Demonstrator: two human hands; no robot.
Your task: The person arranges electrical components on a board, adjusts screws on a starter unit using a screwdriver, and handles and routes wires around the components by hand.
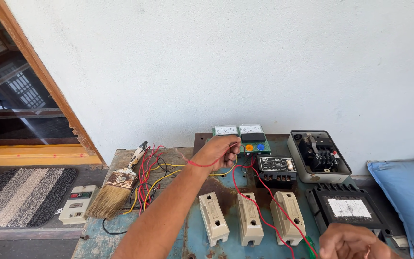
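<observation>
2 hands work over a worn blue desk (97, 242): the left hand (216, 152) has its grip pinched on a red wire (245, 192) beside 2 white meters (238, 129); the right hand (353, 242), low right, is curled, grip unclear.

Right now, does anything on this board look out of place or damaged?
Yes. A worn paintbrush lies among the loose red and yellow wires, an odd thing beside electrical parts. The blue board is rusty and chipped. The switch box at the right stands open, its cover lying below it.
</observation>
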